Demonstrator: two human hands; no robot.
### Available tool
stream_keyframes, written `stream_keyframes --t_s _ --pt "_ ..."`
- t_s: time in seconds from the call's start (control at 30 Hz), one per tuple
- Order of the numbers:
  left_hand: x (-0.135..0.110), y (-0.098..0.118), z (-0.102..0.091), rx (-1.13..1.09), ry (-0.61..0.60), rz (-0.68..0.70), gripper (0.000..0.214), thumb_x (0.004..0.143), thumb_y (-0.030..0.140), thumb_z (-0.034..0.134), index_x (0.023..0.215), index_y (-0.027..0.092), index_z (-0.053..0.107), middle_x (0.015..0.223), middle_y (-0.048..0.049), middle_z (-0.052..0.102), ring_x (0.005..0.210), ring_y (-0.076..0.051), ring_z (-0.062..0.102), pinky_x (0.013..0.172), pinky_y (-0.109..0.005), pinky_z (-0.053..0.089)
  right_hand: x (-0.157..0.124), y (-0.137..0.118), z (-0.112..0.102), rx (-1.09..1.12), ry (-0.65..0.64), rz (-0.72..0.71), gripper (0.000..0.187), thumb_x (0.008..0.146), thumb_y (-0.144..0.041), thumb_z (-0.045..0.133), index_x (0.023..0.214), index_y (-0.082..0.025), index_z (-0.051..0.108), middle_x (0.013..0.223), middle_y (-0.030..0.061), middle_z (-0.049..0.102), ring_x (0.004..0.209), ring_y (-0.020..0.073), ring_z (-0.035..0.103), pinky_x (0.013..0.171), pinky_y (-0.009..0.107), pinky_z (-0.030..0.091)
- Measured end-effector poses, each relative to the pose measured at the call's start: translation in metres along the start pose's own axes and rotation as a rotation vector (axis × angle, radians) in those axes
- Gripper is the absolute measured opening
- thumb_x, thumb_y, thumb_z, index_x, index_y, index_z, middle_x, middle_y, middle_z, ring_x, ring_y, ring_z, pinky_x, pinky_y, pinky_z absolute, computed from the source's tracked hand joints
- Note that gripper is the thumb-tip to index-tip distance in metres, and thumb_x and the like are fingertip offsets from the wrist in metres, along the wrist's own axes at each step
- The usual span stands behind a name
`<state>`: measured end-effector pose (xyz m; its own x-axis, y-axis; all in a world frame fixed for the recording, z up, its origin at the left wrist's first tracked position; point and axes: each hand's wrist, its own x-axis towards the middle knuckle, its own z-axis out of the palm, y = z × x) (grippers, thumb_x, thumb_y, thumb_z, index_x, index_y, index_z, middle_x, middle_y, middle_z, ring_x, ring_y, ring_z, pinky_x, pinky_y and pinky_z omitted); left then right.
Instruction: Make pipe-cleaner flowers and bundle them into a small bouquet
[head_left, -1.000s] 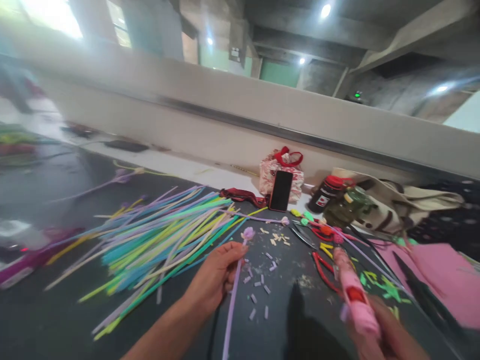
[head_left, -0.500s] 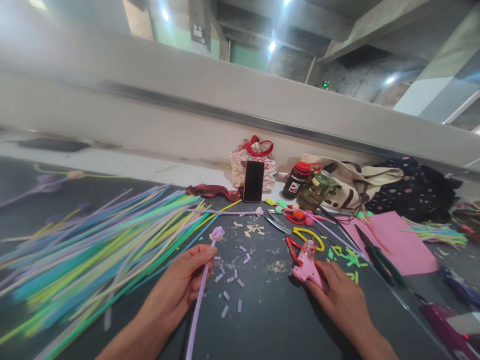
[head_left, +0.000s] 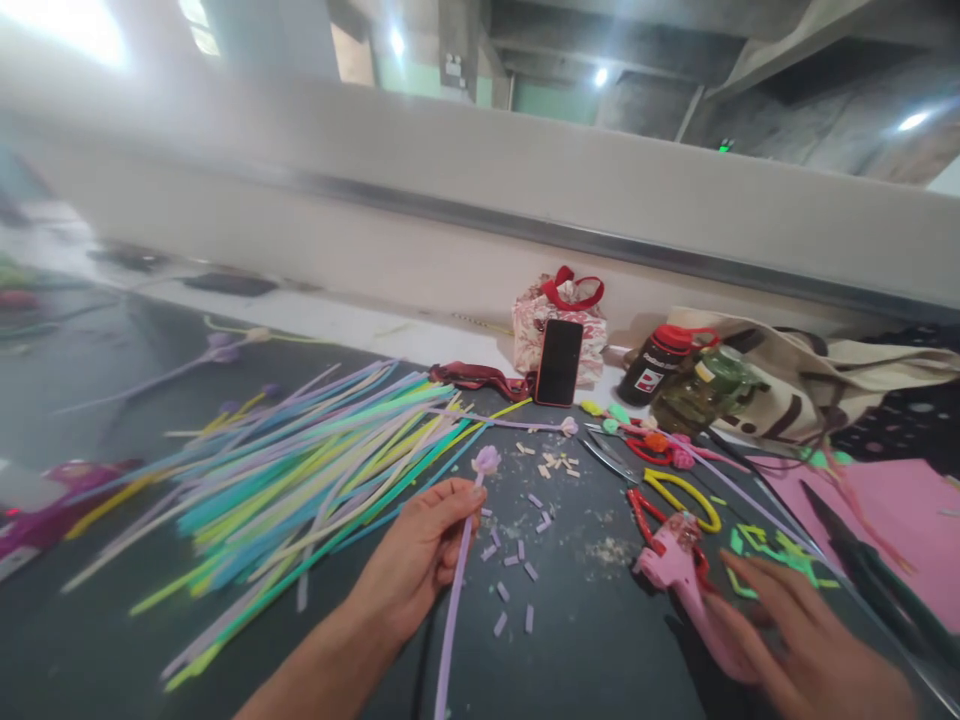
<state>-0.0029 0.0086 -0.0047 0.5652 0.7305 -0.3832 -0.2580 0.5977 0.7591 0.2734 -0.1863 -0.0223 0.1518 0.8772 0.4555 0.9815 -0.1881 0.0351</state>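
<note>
Between the thumb and fingers of my left hand (head_left: 420, 560) is a lilac pipe cleaner flower (head_left: 456, 600), its stem slanting down toward me and its small ruffled head at the top. My right hand (head_left: 810, 640) is spread, slightly blurred, just right of a pink glue gun (head_left: 694, 590). The glue gun lies on the dark table with its nozzle end against red-handled pliers (head_left: 643, 515); whether my thumb still brushes its handle I cannot tell. Short lilac cut pieces (head_left: 514, 560) lie scattered between my hands.
A big spread of pastel pipe cleaners (head_left: 300, 470) covers the left. At the back stand a phone (head_left: 559, 362), a black bottle (head_left: 656, 365) and a green jug (head_left: 709, 390). Yellow-handled scissors (head_left: 684, 497), green scraps (head_left: 780, 555), dark-handled pliers (head_left: 862, 560) and pink paper (head_left: 907, 500) lie right.
My right hand has loosened from the glue gun and its fingers have spread; the gun now rests on the table. My left hand keeps its hold on the flower. The view has swung left.
</note>
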Motion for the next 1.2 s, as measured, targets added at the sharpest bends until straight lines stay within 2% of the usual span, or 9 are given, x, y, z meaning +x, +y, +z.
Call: stream_keyframes --t_s 0.1,0.2,0.3,0.43,0.6,0.77,0.9,1.03,1.2 --pt "0.000 0.001 0.001 -0.006 -0.006 -0.004 0.023 0.073 0.027 0.059 0.060 0.016 0.043 0.041 0.0086 0.035 0.031 -0.001 0.019 0.031 -0.015 0.010 0.033 -0.013 -0.016 0.022 0.012 -0.107 0.035 0.087 -0.042 0.033 0.099 -0.023 0.059 0.095 0.0054 0.063 0.081 0.0174 0.062 0.061 0.024 0.048" --pt "0.000 0.000 0.001 -0.029 -0.015 -0.013 0.022 0.072 0.027 0.059 0.061 0.016 0.043 0.043 0.0086 0.037 0.032 0.000 0.019 0.030 -0.014 0.010 0.081 -0.037 -0.014 0.024 -0.121 -0.190 0.029 0.088 -0.033 0.035 0.091 -0.024 0.062 0.090 0.0039 0.064 0.077 0.0164 0.062 0.065 0.025 0.045" --pt "0.000 -0.002 0.000 -0.028 -0.023 -0.018 0.025 0.072 0.028 0.060 0.059 0.016 0.042 0.042 0.0086 0.036 0.032 0.000 0.019 0.031 -0.013 0.010 0.126 -0.063 0.007 -0.064 -0.491 -0.198 0.029 0.088 -0.022 0.034 0.090 -0.022 0.063 0.088 0.0058 0.065 0.080 0.0179 0.061 0.066 0.025 0.043" --pt "-0.001 -0.003 0.000 -0.038 -0.032 -0.027 0.025 0.072 0.029 0.060 0.059 0.017 0.042 0.040 0.0088 0.035 0.032 -0.001 0.020 0.030 -0.014 0.011 0.159 -0.080 0.043 -0.108 -0.583 -0.173 0.020 0.082 -0.023 0.045 0.081 -0.019 0.065 0.084 0.0071 0.066 0.077 0.0193 0.062 0.062 0.025 0.041" --pt "-0.006 0.000 0.002 -0.044 -0.048 -0.034 0.025 0.071 0.030 0.061 0.060 0.017 0.043 0.043 0.0081 0.039 0.032 -0.001 0.022 0.031 -0.014 0.012 0.164 -0.081 0.066 -0.145 -0.601 -0.153 0.020 0.081 -0.022 0.045 0.080 -0.015 0.063 0.084 0.0121 0.066 0.078 0.0231 0.062 0.061 0.027 0.040" --pt "-0.007 0.001 0.001 -0.038 -0.018 -0.045 0.024 0.070 0.030 0.062 0.061 0.016 0.044 0.046 0.0070 0.042 0.034 -0.001 0.028 0.033 -0.013 0.015 0.160 -0.087 0.060 -0.102 -0.575 -0.129 0.019 0.079 -0.015 0.041 0.080 -0.011 0.059 0.081 0.0162 0.065 0.071 0.0244 0.062 0.057 0.029 0.038" --pt "-0.005 -0.001 0.001 -0.036 -0.020 -0.070 0.023 0.069 0.031 0.062 0.062 0.015 0.047 0.049 0.0056 0.046 0.035 0.000 0.031 0.035 -0.014 0.017 0.149 -0.101 0.040 0.055 -0.561 -0.121 0.015 0.077 -0.012 0.040 0.075 -0.016 0.054 0.069 0.0047 0.063 0.064 0.0161 0.060 0.055 0.023 0.038" --pt "-0.004 -0.004 0.003 -0.050 -0.047 -0.086 0.023 0.069 0.030 0.061 0.060 0.015 0.048 0.049 0.0047 0.048 0.035 0.000 0.032 0.034 -0.014 0.015 0.137 -0.113 0.022 0.453 -0.593 -0.041 0.011 0.080 -0.018 0.040 0.072 -0.020 0.049 0.060 -0.0043 0.056 0.053 0.0092 0.054 0.048 0.017 0.037" --pt "-0.002 -0.006 0.003 -0.049 -0.043 -0.080 0.021 0.067 0.029 0.063 0.061 0.014 0.049 0.052 0.0034 0.052 0.036 -0.001 0.035 0.034 -0.014 0.017 0.137 -0.112 0.013 0.932 -0.651 0.080 0.008 0.076 -0.022 0.050 0.080 -0.019 0.055 0.065 -0.0035 0.056 0.058 0.0103 0.051 0.052 0.020 0.038"
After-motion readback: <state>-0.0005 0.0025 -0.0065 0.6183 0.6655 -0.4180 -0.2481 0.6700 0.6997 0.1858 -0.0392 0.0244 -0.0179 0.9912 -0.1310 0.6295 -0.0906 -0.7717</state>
